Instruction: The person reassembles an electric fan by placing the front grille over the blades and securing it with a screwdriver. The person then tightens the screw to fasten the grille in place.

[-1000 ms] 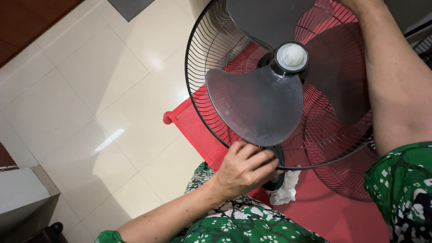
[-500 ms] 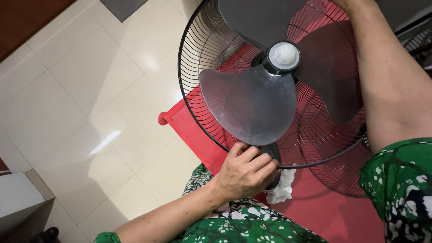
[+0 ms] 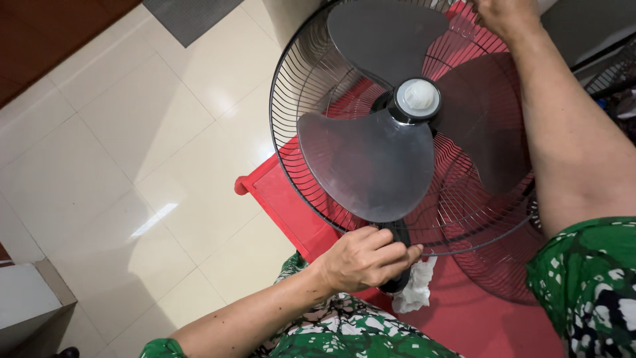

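Observation:
An electric fan with grey translucent blades point(image 3: 371, 166) and a white hub cap point(image 3: 419, 98) sits in its black wire rear guard point(image 3: 291, 93), tilted over a red plastic stool point(image 3: 291, 205). My left hand point(image 3: 361, 258) is wrapped around the fan's black neck point(image 3: 399, 282) just below the guard. My right hand point(image 3: 497, 13) reaches over the top and holds the guard's upper rim, partly cut off by the frame edge. A crumpled white cloth point(image 3: 416, 288) lies on the stool under the fan.
Cream floor tiles point(image 3: 132, 166) spread to the left. A dark grey mat point(image 3: 185, 13) lies at the top, a brown wooden surface point(image 3: 40, 40) at the upper left. A grey box point(image 3: 26, 305) stands at the lower left. Another wire guard point(image 3: 503, 272) rests on the stool.
The view has shifted slightly, and the fan sits a little higher and further left in frame. Both hands keep their hold on the fan.

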